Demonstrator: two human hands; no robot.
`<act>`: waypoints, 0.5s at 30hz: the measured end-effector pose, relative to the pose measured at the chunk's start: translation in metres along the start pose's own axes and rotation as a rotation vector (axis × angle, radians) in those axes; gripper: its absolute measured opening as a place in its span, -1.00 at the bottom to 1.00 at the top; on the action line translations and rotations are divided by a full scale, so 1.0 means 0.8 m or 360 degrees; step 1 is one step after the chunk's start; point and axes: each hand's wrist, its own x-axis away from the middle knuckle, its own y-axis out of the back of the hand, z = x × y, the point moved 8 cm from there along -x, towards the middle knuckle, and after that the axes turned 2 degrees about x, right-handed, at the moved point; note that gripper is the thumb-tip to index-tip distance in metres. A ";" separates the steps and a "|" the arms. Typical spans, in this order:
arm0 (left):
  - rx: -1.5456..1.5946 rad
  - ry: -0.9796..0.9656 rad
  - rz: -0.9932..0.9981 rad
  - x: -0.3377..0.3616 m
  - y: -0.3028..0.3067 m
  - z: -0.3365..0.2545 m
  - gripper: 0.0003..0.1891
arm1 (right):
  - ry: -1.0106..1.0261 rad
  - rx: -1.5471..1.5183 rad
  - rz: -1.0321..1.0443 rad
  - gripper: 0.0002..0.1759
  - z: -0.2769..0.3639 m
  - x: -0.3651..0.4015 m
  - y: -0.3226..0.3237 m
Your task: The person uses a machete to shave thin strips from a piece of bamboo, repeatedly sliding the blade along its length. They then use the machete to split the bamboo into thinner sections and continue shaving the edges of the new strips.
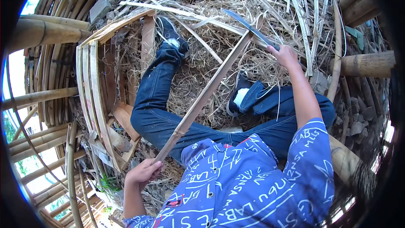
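Note:
A long split bamboo strip (201,101) runs slantwise from my lap up to the middle of the ground ahead. My left hand (142,172) is closed around its near end. In my right hand (285,56) is the handle of a knife (253,29) with a long bluish blade. The blade crosses the far end of the bamboo strip and appears to touch it. A thin curl stands up by the blade at that end.
Thin bamboo shavings (202,55) and pale strips (297,12) litter the ground between and beyond my legs. On the left stands a wooden crate (90,84). Thick bamboo poles (50,33) and stacked bamboo line the left side; another pole (366,65) juts in from the right near stones.

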 end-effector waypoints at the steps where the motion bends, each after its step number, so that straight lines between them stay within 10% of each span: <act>1: 0.0057 0.0084 -0.0005 -0.004 0.005 0.004 -0.66 | 0.0015 0.0000 -0.0023 -0.08 0.009 0.002 0.005; 15: -0.0040 -0.0029 0.0025 -0.008 0.010 -0.020 -0.63 | 0.0389 0.0055 0.0135 -0.16 0.081 0.073 0.020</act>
